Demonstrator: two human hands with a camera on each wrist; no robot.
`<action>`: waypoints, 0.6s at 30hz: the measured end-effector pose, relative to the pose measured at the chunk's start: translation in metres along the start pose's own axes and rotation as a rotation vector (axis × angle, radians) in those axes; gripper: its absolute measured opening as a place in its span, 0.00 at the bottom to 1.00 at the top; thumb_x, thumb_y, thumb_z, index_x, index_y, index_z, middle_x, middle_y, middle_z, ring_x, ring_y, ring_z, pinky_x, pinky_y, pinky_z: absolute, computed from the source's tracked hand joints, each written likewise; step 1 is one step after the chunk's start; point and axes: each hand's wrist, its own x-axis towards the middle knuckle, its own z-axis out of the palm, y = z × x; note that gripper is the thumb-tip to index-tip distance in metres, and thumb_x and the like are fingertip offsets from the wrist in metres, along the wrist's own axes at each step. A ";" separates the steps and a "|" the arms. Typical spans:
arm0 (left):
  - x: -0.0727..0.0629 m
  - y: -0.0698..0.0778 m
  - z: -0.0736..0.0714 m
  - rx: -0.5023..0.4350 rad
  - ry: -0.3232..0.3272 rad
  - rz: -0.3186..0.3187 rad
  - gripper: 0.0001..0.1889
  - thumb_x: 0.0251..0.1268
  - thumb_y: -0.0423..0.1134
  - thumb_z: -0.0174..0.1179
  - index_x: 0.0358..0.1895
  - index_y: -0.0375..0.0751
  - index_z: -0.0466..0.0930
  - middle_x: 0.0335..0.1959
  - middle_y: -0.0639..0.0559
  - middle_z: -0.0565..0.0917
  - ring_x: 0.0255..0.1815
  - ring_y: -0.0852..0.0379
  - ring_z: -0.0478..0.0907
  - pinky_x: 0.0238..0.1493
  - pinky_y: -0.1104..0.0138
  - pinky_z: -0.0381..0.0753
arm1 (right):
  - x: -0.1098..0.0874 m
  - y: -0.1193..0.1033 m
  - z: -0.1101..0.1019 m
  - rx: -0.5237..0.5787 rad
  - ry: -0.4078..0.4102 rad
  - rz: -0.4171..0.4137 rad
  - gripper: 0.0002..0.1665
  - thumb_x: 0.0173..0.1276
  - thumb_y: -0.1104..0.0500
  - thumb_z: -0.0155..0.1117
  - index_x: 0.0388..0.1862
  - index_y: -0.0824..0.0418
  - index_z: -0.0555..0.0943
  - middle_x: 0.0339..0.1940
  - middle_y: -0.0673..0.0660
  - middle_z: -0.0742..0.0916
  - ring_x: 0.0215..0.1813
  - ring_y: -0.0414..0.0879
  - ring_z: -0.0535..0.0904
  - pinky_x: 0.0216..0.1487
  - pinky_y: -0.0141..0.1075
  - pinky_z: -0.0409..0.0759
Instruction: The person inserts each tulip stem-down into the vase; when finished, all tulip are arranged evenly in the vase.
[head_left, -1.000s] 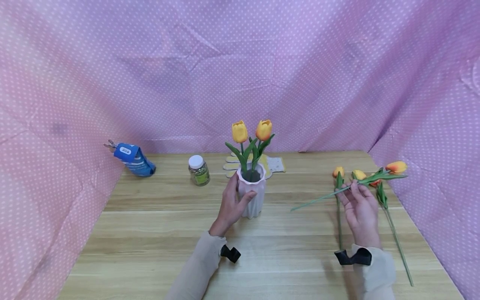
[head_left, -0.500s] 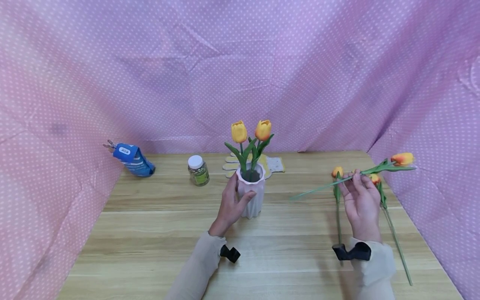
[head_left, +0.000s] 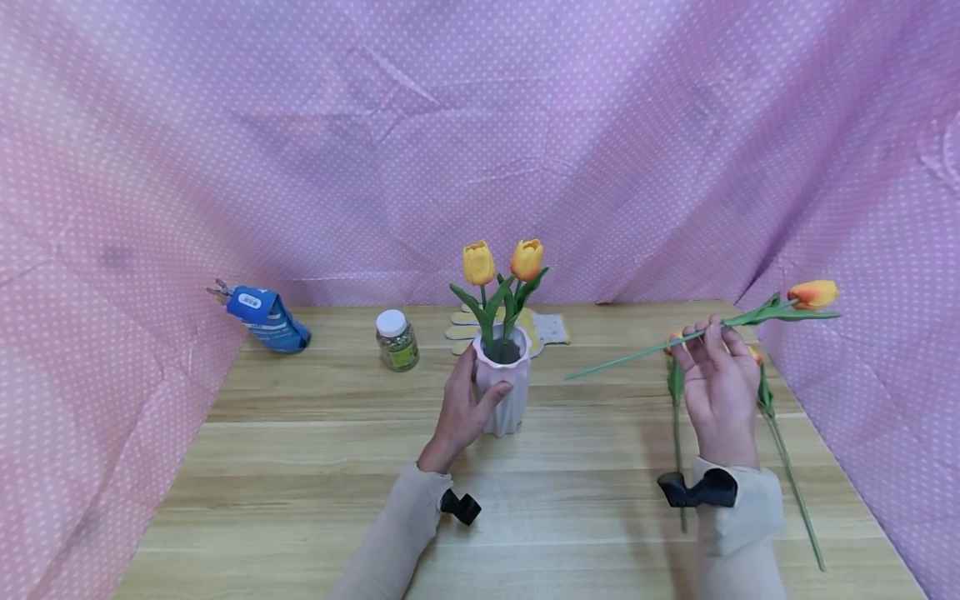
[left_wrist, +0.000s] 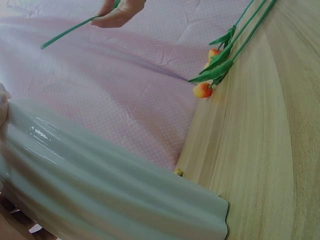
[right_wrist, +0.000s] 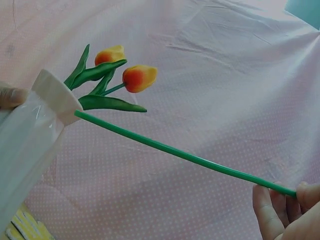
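A white fluted vase (head_left: 504, 392) stands upright mid-table, holding two yellow-orange tulips (head_left: 478, 263). My left hand (head_left: 465, 408) grips its left side, thumb across the front; in the left wrist view the vase's glossy wall (left_wrist: 100, 165) fills the lower left. To the right, my right hand (head_left: 718, 392) pinches a tulip (head_left: 812, 294) by its green stem, raised above the table. The bloom points right and the bare stem end points left toward the vase. In the right wrist view, that stem (right_wrist: 185, 156) runs from the fingers, its tip overlapping the vase rim (right_wrist: 57, 95).
Several more tulips (left_wrist: 203, 90) lie on the table's right side, partly hidden behind my right hand in the head view. A lidded jar (head_left: 397, 342) and a blue pouch (head_left: 270, 319) stand back left. Work gloves (head_left: 553, 328) lie behind the vase. Pink dotted cloth (head_left: 480, 150) surrounds the table.
My right hand has lifted the tulip higher off the table, with the bloom rising and the stem end shifting slightly left and up. My left hand and the vase stay put.
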 end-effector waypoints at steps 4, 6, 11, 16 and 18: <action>0.000 -0.001 0.000 -0.005 -0.001 -0.003 0.44 0.69 0.62 0.58 0.78 0.38 0.54 0.73 0.38 0.69 0.74 0.40 0.68 0.73 0.42 0.68 | 0.002 0.000 0.007 -0.007 0.005 -0.012 0.05 0.72 0.70 0.56 0.39 0.72 0.79 0.31 0.63 0.85 0.35 0.54 0.84 0.37 0.42 0.89; 0.000 -0.001 0.000 -0.007 -0.001 0.000 0.44 0.70 0.61 0.58 0.78 0.38 0.53 0.73 0.39 0.69 0.74 0.40 0.68 0.73 0.42 0.68 | 0.003 0.001 0.010 -0.004 0.010 -0.018 0.05 0.72 0.70 0.56 0.39 0.72 0.79 0.31 0.63 0.85 0.35 0.54 0.84 0.37 0.42 0.89; 0.000 -0.001 0.000 -0.006 -0.002 0.012 0.44 0.70 0.60 0.58 0.78 0.39 0.53 0.74 0.39 0.69 0.74 0.40 0.68 0.73 0.43 0.69 | 0.005 0.003 0.019 0.011 0.027 -0.027 0.04 0.71 0.71 0.58 0.38 0.71 0.80 0.30 0.64 0.85 0.33 0.54 0.84 0.36 0.43 0.89; 0.000 -0.002 0.000 -0.006 -0.001 0.011 0.44 0.70 0.61 0.58 0.78 0.38 0.53 0.73 0.38 0.69 0.74 0.40 0.68 0.73 0.43 0.68 | 0.007 0.006 0.027 -0.006 0.030 -0.031 0.04 0.70 0.70 0.59 0.37 0.70 0.80 0.31 0.62 0.85 0.34 0.52 0.84 0.36 0.42 0.89; 0.000 -0.002 0.000 -0.004 -0.001 0.009 0.44 0.70 0.62 0.57 0.78 0.38 0.54 0.73 0.38 0.69 0.74 0.40 0.69 0.73 0.42 0.68 | 0.008 0.007 0.030 -0.005 0.025 -0.025 0.04 0.70 0.69 0.59 0.37 0.70 0.80 0.31 0.61 0.85 0.34 0.52 0.84 0.36 0.41 0.89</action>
